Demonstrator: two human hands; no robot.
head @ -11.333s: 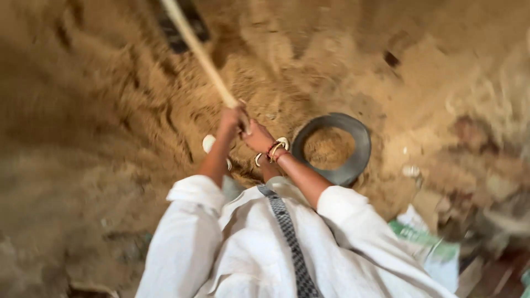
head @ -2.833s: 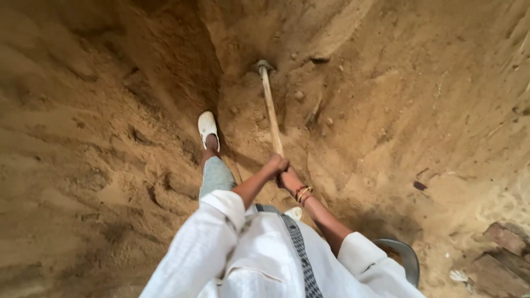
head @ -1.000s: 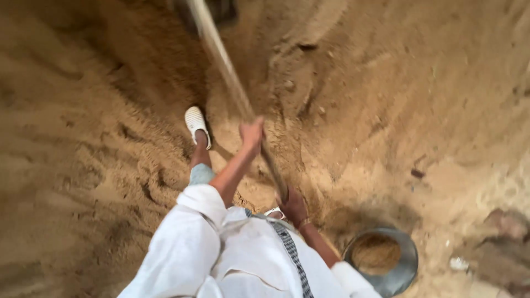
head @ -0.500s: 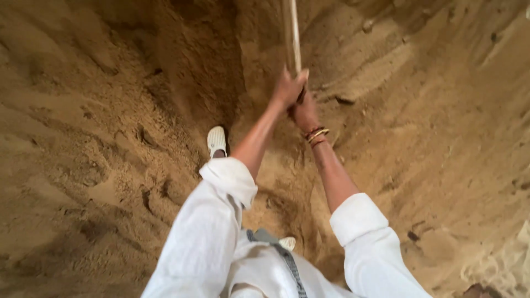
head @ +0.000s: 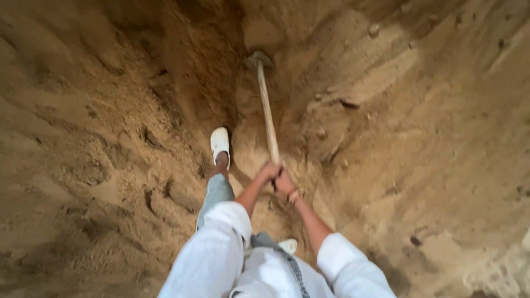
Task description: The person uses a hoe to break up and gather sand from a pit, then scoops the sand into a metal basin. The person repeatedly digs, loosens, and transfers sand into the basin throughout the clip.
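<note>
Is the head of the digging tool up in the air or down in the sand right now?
Down. The tool's head sits against the sand wall, its wooden handle slanting back to both hands, left hand and right hand, gripping its end.

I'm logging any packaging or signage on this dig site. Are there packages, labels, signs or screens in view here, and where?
None in view: no package, label, sign or screen.
Only sandy earth all around, cut and lumpy.
Both hands, left hand and right hand, grip the wooden handle of a digging tool whose head is sunk in the soil ahead.
</note>
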